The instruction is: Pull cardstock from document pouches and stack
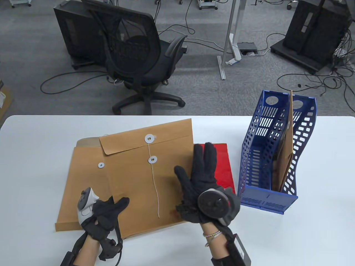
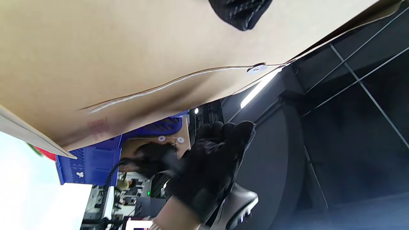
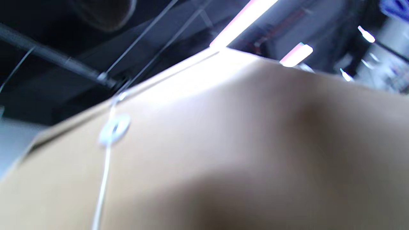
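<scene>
Table view shows the white table [image 1: 41, 155], then two brown envelopes. The top envelope [image 1: 147, 177] lies long axis away from the person, flap far, string unwound. Left hand [image 1: 106, 213] holds its near edge; right hand [image 1: 201, 177] hovers open. Red cardstock [image 1: 223, 166] is already out; emptying remains.

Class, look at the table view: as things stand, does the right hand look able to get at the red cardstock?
Probably yes. The right hand lies open, its fingers already over the red cardstock, whose right part is bare; the top envelope covers only its left side.
</scene>
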